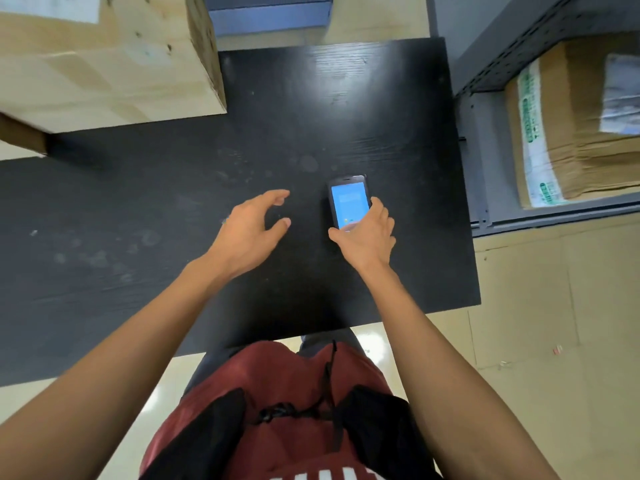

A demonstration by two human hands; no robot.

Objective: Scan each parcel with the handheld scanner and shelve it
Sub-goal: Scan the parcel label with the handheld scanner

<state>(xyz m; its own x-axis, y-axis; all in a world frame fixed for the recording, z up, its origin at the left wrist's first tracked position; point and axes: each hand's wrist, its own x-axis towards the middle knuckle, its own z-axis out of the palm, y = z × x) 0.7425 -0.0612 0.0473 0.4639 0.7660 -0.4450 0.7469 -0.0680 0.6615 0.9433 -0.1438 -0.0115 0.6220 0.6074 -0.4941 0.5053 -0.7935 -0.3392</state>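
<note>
Right hand [369, 233] fingers pinch the scanner [348, 201] on the black table [173, 202] — left hand [251, 230] beside it, fingers spread, empty.

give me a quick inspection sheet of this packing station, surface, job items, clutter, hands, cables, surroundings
surface: black table, dusty, with pale ring marks and a glare patch near the far edge
job's things: handheld scanner, screen lit blue, held over the table's right part; large cardboard parcel at the far left corner; taped parcel on the grey metal shelf at right
clutter: nothing seen on the table
grips: right hand holds the scanner by its lower end; left hand over the table, fingers loosely curved, holding nothing
cables: nothing seen on the table; black drawstring on the person's clothing
surroundings: blue box beyond the table; flattened cardboard on the floor at right
</note>
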